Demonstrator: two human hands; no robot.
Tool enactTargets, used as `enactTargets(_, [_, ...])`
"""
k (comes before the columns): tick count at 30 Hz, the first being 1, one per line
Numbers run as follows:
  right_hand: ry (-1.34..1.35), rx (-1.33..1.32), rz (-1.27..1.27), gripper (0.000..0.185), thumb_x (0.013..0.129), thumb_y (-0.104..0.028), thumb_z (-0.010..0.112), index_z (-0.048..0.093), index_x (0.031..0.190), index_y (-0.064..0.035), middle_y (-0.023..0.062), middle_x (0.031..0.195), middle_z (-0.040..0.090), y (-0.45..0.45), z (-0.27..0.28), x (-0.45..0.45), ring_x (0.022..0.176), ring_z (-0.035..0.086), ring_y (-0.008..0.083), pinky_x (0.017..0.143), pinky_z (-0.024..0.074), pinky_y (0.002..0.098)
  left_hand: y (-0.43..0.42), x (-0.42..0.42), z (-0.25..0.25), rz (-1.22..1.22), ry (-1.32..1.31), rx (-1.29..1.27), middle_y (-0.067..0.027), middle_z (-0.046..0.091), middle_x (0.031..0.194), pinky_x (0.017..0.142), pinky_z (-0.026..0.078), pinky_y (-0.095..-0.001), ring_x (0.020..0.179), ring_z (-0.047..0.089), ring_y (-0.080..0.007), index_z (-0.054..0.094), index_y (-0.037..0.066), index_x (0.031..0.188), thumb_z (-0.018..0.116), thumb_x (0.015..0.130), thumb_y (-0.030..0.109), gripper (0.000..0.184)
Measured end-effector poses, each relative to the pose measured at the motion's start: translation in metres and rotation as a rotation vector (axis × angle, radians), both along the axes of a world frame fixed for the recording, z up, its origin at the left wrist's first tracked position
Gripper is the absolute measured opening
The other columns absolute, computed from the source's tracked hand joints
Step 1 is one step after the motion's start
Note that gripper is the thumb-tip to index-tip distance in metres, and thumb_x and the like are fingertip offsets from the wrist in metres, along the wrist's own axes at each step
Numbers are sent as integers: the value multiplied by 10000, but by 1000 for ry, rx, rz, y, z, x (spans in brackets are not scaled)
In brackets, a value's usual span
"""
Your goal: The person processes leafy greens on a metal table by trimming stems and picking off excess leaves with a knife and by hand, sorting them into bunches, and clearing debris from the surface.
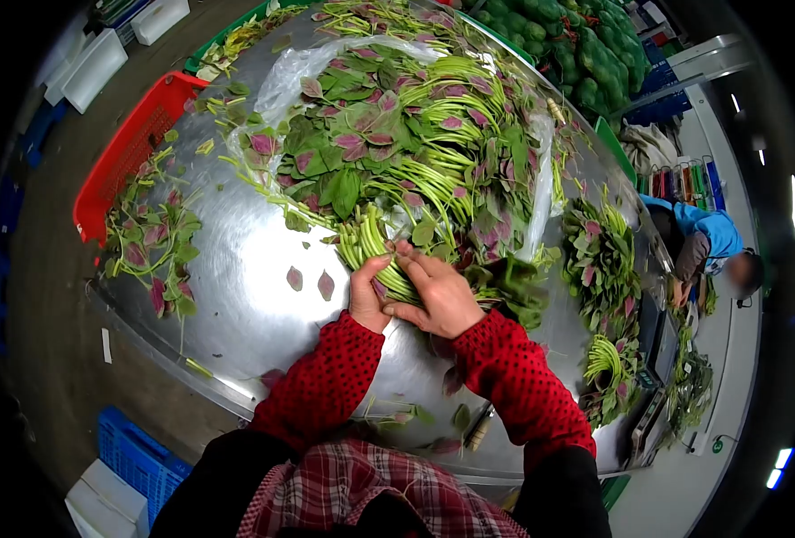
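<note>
Plaid apron (353, 471) right up by the near edge of the table (236, 309); left hand (368, 291) and right hand (438, 294) both wrapped round a bundle of green stems (363, 238), between that edge and the big leafy pile (362, 121); red basket (129, 148) at the left edge.

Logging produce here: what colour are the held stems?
Light green stems, shown in the head view.

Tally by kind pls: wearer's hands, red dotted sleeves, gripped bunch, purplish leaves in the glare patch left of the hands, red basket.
Hands (left hand, right hand): 2
Dotted sleeves: 2
Gripped bunch: 1
Purplish leaves in glare: 2
Red basket: 1
Total: 8
</note>
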State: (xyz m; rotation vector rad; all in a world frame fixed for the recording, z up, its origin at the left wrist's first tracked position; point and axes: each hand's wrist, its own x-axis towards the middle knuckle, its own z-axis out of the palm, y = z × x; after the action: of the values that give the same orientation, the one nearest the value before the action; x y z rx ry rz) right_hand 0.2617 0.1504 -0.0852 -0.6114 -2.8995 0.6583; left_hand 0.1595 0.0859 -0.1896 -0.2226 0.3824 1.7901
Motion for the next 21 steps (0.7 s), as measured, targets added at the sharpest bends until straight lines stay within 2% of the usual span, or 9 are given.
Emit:
enactTargets(2, [20, -193, -7, 516, 867, -331, 650, 558, 1207, 46, 213, 1162, 594, 10, 3, 0, 1047, 592, 342, 904, 466, 377, -5, -1, -11, 13, 5, -17, -132, 628, 1086, 956, 458, -393, 1073, 576, -275, 535, 8, 1191, 550, 801, 184, 428])
enactTargets(6, [-209, -966, -290, 505, 985, -446, 407, 685, 1068, -33, 191, 1013, 671, 65, -20, -7, 939, 629, 272, 888, 457, 334, -6, -3, -19, -35, -54, -29, -161, 643, 1071, 954, 457, -409, 1041, 591, -302, 567, 3, 1031, 563, 787, 163, 292])
enactTargets(8, [-203, -950, -68, 530, 962, -487, 416, 668, 1093, -39, 186, 1035, 656, 95, -22, -13, 961, 620, 305, 900, 457, 351, -5, -3, 5, 40, -54, -32, -116, 653, 983, 897, 484, -387, 944, 618, -249, 578, 20, 1089, 573, 780, 122, 325])
enactTargets(10, [-274, -163, -193, 521, 942, -494, 432, 646, 1117, -52, 168, 1075, 631, 123, -38, -13, 1002, 597, 347, 912, 457, 382, -7, 0, 3, 68, -19, -75, -135, 656, 960, 898, 484, -396, 924, 625, -263, 575, 2, 1081, 568, 781, 130, 326])
enactTargets(12, [-338, 145, -135, 487, 931, -471, 446, 620, 1138, -66, 173, 1107, 594, 152, -59, -5, 1030, 571, 379, 912, 455, 412, -15, 1, 3, -9, -41, -65, -150, 657, 931, 896, 488, -408, 895, 632, -273, 557, -17, 1083, 573, 773, 149, 352])
enactTargets(16, [-367, -20, -140, 424, 913, -414, 513, 655, 1091, -56, 197, 1059, 619, 159, -62, -4, 990, 587, 353, 866, 471, 399, -48, -17, 35, -144, 88, 47, -152, 624, 828, 852, 504, -455, 797, 624, -323, 536, 6, 1030, 569, 716, 123, 337])
enactTargets(18, [-243, -258, -99, 387, 884, -393, 583, 672, 1008, -37, 206, 889, 676, 152, -45, 0, 848, 639, 373, 782, 496, 423, -65, -33, 66, -260, 165, 89, -160, 616, 769, 764, 509, -456, 739, 622, -308, 510, -23, 1083, 616, 640, 116, 476])
enactTargets(20, [-293, -59, -195, 384, 895, -357, 589, 653, 1052, -13, 181, 918, 682, 110, 14, -10, 853, 647, 335, 789, 496, 402, -82, -57, 103, -378, 379, 176, -157, 616, 777, 753, 505, -460, 720, 627, -302, 497, -40, 1118, 639, 599, 114, 559])
enactTargets(21, [-15, -260, -253, 382, 906, -342, 580, 643, 1077, -7, 161, 940, 680, 83, 44, -15, 876, 645, 312, 810, 493, 386, -89, -67, 114, -421, 357, 257, -158, 625, 888, 685, 561, -415, 774, 656, -291, 484, -44, 1194, 664, 606, 21, 618])
